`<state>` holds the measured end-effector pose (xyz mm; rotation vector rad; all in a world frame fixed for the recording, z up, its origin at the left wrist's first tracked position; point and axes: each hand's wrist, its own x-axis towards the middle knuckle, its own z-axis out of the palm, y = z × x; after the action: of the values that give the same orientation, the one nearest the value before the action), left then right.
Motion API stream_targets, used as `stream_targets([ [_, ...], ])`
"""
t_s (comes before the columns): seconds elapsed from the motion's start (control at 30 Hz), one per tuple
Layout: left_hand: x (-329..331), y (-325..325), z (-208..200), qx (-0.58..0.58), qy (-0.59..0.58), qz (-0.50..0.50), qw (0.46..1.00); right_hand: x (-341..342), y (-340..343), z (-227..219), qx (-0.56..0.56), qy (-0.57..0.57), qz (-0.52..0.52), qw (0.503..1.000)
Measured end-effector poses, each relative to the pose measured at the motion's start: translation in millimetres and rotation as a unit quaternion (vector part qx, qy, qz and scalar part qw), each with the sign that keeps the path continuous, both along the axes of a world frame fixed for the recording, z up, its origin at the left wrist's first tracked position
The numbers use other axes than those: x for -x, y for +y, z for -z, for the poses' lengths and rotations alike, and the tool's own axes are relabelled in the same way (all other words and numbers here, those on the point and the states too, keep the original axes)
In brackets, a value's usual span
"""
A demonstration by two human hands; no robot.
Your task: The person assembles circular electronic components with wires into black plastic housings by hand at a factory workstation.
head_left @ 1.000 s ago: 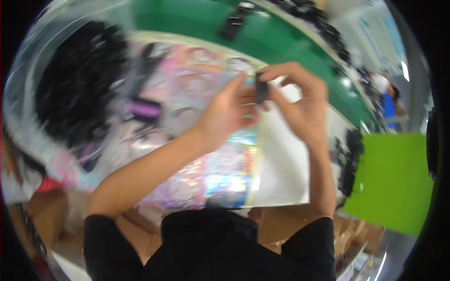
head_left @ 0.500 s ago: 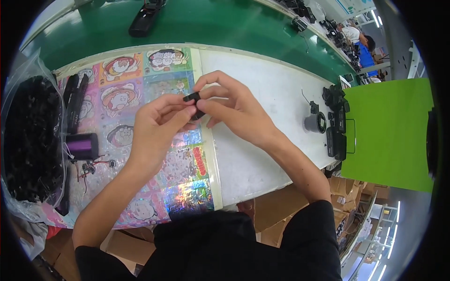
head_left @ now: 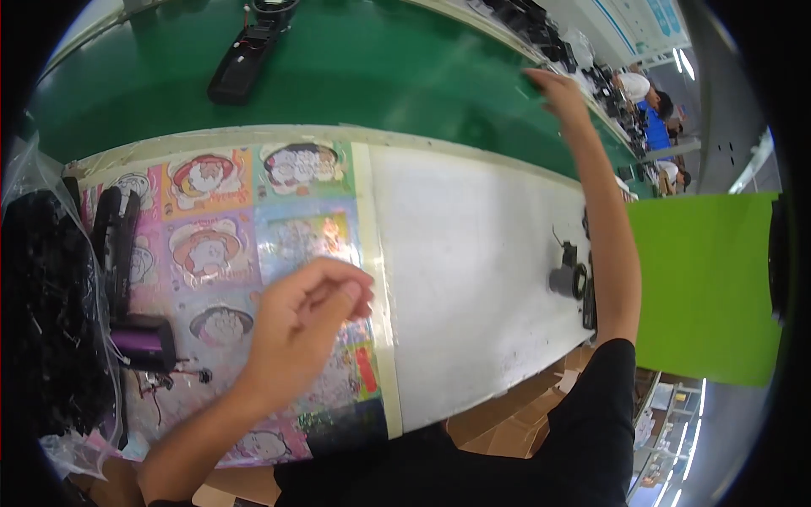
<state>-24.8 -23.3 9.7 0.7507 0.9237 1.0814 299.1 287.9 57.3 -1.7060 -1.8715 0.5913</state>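
My right hand [head_left: 559, 91] is stretched far out over the green belt [head_left: 380, 68], fingers loosely open, nothing visibly in them. I should reach w/o dragging my forearm over the small black parts [head_left: 574, 279] at the white mat's [head_left: 473, 279] edge. Left hand [head_left: 308, 317] hovers over the cartoon sheet [head_left: 211, 228], fingers curled; can't tell if it holds anything.

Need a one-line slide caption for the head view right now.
Right hand stretched out over the green conveyor belt; left hand loosely curled above a cartoon-print mat beside a bag of black parts.
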Motion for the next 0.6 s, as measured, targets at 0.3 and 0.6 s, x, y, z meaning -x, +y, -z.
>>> stream_targets([
  [0.3,8,7,6,-0.027,0.031,0.046,0.998,-103,174,69,-0.002,-0.238,0.306,0.922],
  [0.6,8,0,7,-0.013,-0.067,0.061,0.996,42,38,2,-0.324,-0.313,-0.048,0.892],
])
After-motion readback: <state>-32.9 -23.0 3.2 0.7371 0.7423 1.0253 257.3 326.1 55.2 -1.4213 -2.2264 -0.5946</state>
